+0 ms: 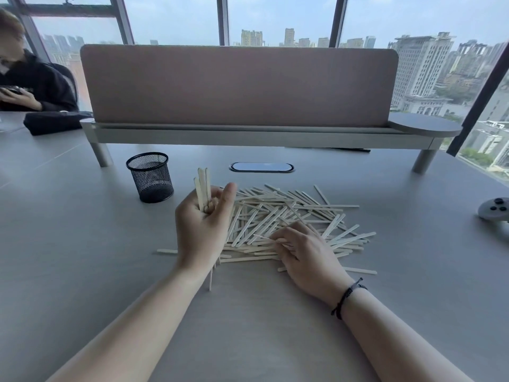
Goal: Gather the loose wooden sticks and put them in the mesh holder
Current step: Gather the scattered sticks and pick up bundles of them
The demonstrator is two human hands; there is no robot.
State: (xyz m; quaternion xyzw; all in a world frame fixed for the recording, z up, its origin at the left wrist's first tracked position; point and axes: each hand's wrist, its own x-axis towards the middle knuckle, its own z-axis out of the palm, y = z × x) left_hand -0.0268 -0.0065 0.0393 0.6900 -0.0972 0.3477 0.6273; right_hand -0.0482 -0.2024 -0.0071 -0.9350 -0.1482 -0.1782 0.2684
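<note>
Black wire-mesh cylindrical holder (150, 177): stood up-left of left hand (202, 224), which is closed on upright pale wooden sticks (202, 188); right hand (300, 248) pinched on one stick in the desk (82, 244) pile.

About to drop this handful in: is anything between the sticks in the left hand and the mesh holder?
Nothing visible. The left hand holds its sticks upright just right of the mesh holder, with only bare table between them.

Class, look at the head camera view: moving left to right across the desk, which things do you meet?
Black pouch → mesh holder → left hand gripping a bundle of sticks → right hand on the stick pile → grey controller.
</note>
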